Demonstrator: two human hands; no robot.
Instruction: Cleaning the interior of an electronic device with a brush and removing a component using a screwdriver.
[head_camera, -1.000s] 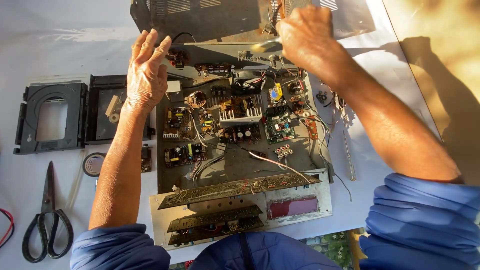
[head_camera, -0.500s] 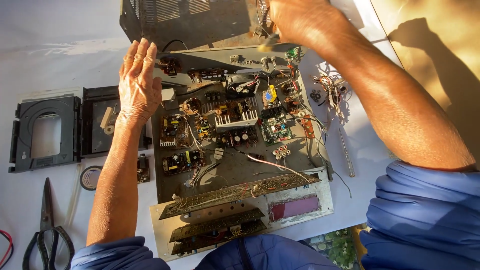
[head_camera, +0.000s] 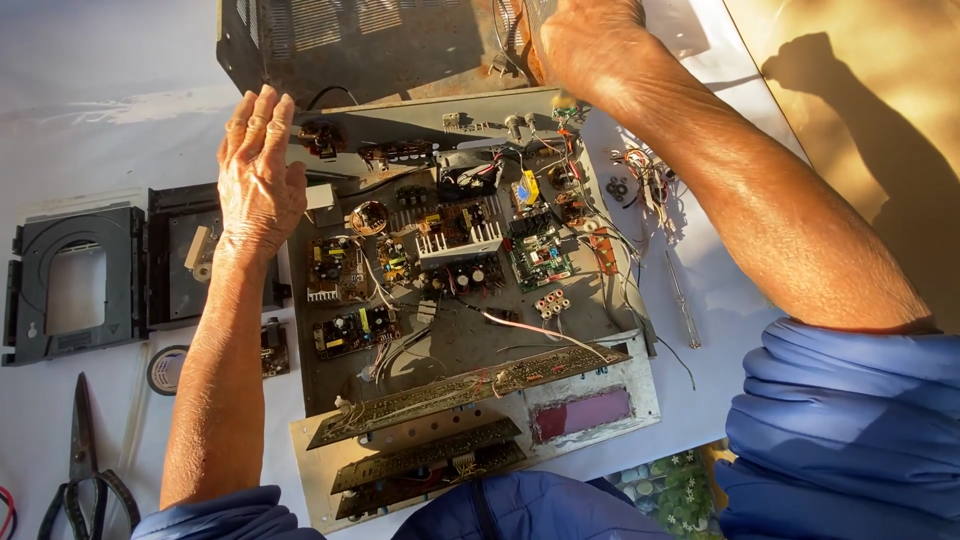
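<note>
An opened metal chassis (head_camera: 560, 310) full of circuit boards, wires and a finned heat sink (head_camera: 458, 243) lies on a white surface. My left hand (head_camera: 258, 175) rests flat, fingers together and extended, on the chassis' left rear corner, holding nothing. My right hand (head_camera: 585, 40) is at the top, over the rear edge of the chassis beside the dark perforated metal cover (head_camera: 360, 45); its fingers are hidden, so I cannot tell whether it grips anything. The detached front panel (head_camera: 600, 415) with long circuit boards lies near my body.
Black plastic disc-tray parts (head_camera: 75, 280) lie to the left. Scissors with black handles (head_camera: 85, 470) sit at the bottom left, next to a small round part (head_camera: 163, 370). A thin screwdriver (head_camera: 683, 300) and loose wires (head_camera: 645, 185) lie to the right of the chassis.
The view has shifted so everything sits lower in frame. My right hand has moved up toward the cover at the rear edge. My left hand stays on the left rear corner.
</note>
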